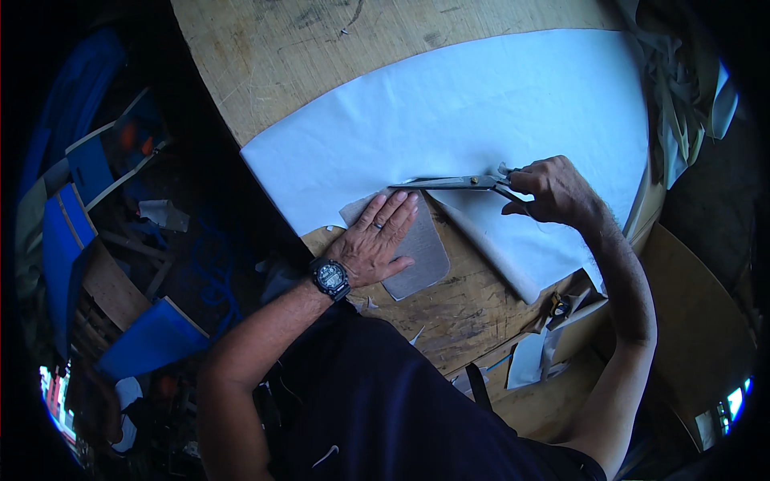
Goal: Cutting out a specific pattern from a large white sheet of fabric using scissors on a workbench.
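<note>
A large pale sheet of material (481, 104), perhaps vinyl or fabric, lies over a wooden table. My right hand (553, 191) is closed round the handles of a long pair of metal scissors (465, 183). Their blades point left, lying at the edge of the sheet, with the tips near my left fingertips. My left hand (377, 240) rests flat, fingers stretched out, on a grey-brown piece with rounded corners (421, 256). To the right of that piece, the sheet's near edge folds back and shows a darker underside. The lower blade is partly hidden by the sheet.
The wooden tabletop (449, 321) shows scratches and small scraps. A tape measure (559, 305) sits by the near right edge, close to pale offcuts (529, 357). Strips of material (682, 104) hang at the far right. Blue panels (152, 341) stand at the left.
</note>
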{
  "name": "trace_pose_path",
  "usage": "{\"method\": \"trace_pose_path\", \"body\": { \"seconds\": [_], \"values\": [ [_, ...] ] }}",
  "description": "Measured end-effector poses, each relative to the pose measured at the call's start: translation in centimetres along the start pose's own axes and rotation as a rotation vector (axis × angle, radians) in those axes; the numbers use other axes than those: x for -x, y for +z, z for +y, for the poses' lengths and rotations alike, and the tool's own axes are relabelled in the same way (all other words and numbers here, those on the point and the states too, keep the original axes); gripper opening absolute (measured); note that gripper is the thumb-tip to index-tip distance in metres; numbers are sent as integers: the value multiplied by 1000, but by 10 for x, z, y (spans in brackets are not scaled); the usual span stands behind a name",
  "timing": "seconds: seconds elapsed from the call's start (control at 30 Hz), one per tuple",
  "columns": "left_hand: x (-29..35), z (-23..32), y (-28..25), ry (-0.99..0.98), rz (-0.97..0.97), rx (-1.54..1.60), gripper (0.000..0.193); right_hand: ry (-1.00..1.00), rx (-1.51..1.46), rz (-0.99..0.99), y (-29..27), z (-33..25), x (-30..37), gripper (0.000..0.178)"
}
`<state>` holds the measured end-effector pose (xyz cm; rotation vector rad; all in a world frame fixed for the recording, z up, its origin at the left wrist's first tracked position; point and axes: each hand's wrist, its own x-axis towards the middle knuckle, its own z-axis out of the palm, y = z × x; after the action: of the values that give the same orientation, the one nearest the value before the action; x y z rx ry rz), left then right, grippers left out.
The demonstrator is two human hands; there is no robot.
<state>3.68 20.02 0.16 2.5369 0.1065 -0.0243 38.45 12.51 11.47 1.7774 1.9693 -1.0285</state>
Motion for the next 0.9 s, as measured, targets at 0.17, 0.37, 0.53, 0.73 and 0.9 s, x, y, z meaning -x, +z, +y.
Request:
{"method": "trace_pose_path", "body": {
  "seconds": [0.17,0.37,0.53,0.73,0.9],
  "values": [
    [1,0,3,-1,-16,27,87,11,11,-50,-10,-5,-10,42],
    [1,0,2,7,-14,5,86,-125,65,58,-9,4,-18,36],
    [1,-1,2,17,5,20,87,-154,99,53,-19,5,-23,32],
    [0,0,3,27,2,-14,89,-99,118,-55,-25,6,-27,34],
    [1,-1,3,17,-32,-10,90,-120,93,-36,-29,-8,-37,42]
  ]
}}
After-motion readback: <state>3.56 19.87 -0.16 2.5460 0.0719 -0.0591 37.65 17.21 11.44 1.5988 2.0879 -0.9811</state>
